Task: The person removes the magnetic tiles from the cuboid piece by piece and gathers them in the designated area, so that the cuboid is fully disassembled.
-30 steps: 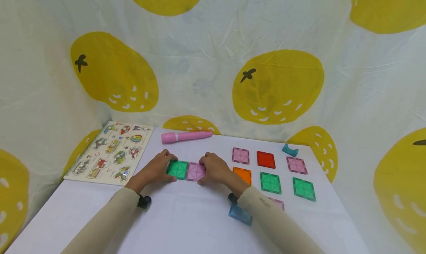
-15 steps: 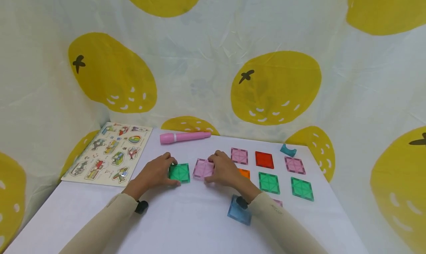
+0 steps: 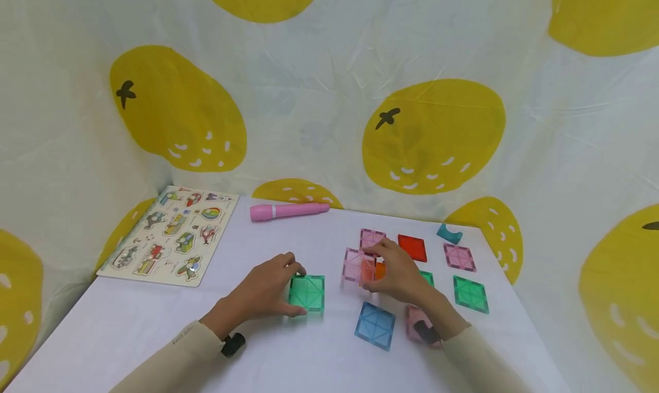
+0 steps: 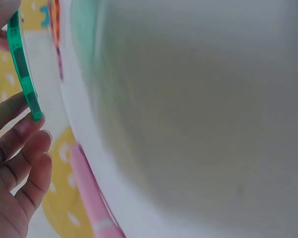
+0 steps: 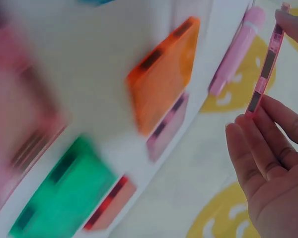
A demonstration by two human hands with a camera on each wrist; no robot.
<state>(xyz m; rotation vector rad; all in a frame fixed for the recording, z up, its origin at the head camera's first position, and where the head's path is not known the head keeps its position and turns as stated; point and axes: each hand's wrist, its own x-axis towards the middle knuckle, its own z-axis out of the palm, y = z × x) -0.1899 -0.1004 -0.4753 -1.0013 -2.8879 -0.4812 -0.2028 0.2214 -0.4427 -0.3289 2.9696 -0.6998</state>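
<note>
lemon-print cloth hangs behind a white table. taking the green tile near the table's middle as the landmark: the left hand pinches it at its left edge, thumb on the near side and fingers on the far side, and it lies flat on the table in the head view. just right of it, the right hand grips a pink tile, lifted and tilted up off the table, fingertips and thumb on opposite edges. an orange tile lies just behind that pink one. a blue tile lies to the near right of the green tile. a pink pen lies beyond it, and a puzzle board sits far to its left.
</note>
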